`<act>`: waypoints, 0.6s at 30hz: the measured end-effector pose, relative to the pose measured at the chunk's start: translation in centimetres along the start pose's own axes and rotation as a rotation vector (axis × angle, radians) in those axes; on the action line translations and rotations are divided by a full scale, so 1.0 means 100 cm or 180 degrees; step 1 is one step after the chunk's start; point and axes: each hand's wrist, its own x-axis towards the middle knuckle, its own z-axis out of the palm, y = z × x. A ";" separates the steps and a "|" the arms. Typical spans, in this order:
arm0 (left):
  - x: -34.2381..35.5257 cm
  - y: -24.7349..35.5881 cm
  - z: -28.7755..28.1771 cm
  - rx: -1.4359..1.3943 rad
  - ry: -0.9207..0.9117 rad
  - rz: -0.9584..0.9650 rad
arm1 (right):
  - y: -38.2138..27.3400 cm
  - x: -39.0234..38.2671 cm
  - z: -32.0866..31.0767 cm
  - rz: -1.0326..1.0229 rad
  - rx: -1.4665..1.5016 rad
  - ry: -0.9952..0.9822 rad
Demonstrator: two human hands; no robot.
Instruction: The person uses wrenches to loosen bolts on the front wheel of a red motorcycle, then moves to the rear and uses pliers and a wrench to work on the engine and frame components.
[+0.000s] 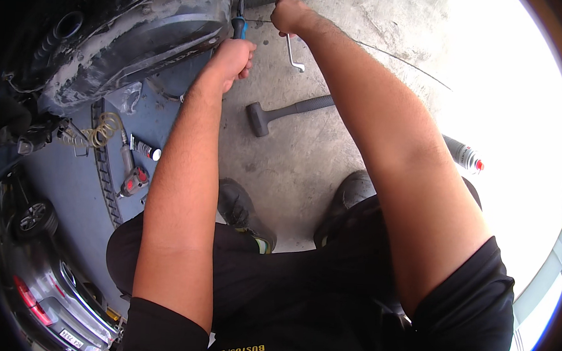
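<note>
My left hand (233,64) is closed around a blue-and-black handled tool (240,27), its narrow end pointing up beside the dark, dusty casing (142,38) of a vehicle at the upper left. My right hand (289,14), a little higher and to the right, grips a silver double-ended wrench (290,52) whose lower offset end hangs over the concrete. Whether either tool touches the vehicle is too small to tell. A black mallet (256,118) lies on the floor below my hands, its handle partly behind my right forearm.
A red-and-grey impact wrench (134,182) with a coiled hose (108,128), a small tube (144,148) and a long slotted strip (103,172) lie on a blue-grey surface at left. A spray can (461,154) lies at right. A parked car (64,304) shows at lower left.
</note>
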 end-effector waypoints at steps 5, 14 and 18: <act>-0.006 -0.010 -0.020 0.0068 0.0271 -0.0069 | -0.051 -0.001 -0.064 0.0494 0.1031 -0.1240; 0.010 0.014 0.021 0.0077 -0.0265 0.0063 | 0.061 0.056 -0.030 -0.1984 -0.1968 -0.2438; -0.016 -0.018 -0.043 0.0025 0.0407 0.0034 | -0.071 -0.029 -0.032 0.0757 0.0793 -0.1240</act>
